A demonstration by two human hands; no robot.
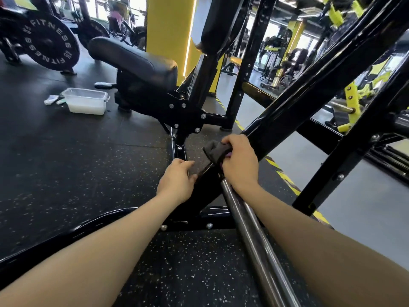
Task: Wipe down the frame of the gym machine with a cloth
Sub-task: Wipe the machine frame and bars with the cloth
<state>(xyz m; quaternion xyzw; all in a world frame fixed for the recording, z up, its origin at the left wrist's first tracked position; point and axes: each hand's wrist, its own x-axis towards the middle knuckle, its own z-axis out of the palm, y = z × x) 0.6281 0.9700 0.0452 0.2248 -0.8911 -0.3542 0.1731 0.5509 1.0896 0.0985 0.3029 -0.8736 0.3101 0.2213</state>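
A thick black diagonal frame bar (309, 89) of the gym machine runs from the upper right down to a base bar (212, 216) near the floor. My right hand (240, 161) grips a dark grey cloth (215, 149) wrapped against the lower part of that diagonal bar. My left hand (177, 179) sits just left of the same bar lower down, fingers curled with the fingertips touching its edge. A bare steel bar (254, 235) passes under my right wrist toward the bottom of the view.
The machine's black padded seat (137, 60) and back pad stand behind the hands. A clear plastic tub (86, 100) with milky liquid sits on the black rubber floor at left, near a weight plate (47, 44). Yellow-black hazard tape (285, 178) edges the mat at right.
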